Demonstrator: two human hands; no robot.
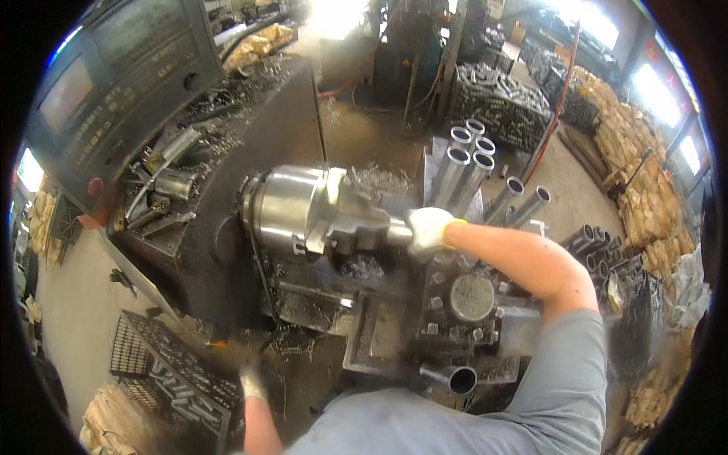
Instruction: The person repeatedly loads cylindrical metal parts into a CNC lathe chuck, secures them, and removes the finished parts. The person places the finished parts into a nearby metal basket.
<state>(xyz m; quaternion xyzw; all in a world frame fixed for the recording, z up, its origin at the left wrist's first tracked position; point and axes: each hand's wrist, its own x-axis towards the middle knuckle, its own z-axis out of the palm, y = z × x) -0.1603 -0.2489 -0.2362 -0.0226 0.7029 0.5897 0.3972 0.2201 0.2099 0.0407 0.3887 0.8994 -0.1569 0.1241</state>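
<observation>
Metal workpiece (397, 232): a short length of bright, smooth, cylindrical stock shows, its surface slightly blurred. It lies roughly horizontal between the chuck (287, 209) and the right hand (430, 230). Chuck: broad polished steel drum, stepped jaws on its right face, outlines smeared. Below it, a dark, oily machine bed with a slim metal rod (315, 294) and scattered curled chips. Tool post (472, 297) to the right: grimy block, round flat cap, ring of square-headed bolts. Nearer the torso, an open-ended tube (461, 379) lies on its side, dark inside, rim shiny. Beyond the right hand, a cluster of upright tubes (457, 157), plain silvery walls, bright ring-shaped ends. On the left ledge, greasy wrenches (168, 224) among metal shavings.

Position: workpiece directly left of the right hand and touching it; well apart from the left hand (254, 381), up and to the right of it.

Right hand: pale knit glove, yellow cuff, arm extended across the tool post. Fingers are curled about the free end of the workpiece, grasping it; exact finger placement is lost to blur.

Left hand: pale glove, low beside the dark machine base, right of a perforated crate (125, 350) with metal pieces in it. Fingers smeared into the dark background; cannot tell whether they are spread or clenched, or whether anything is held.
</observation>
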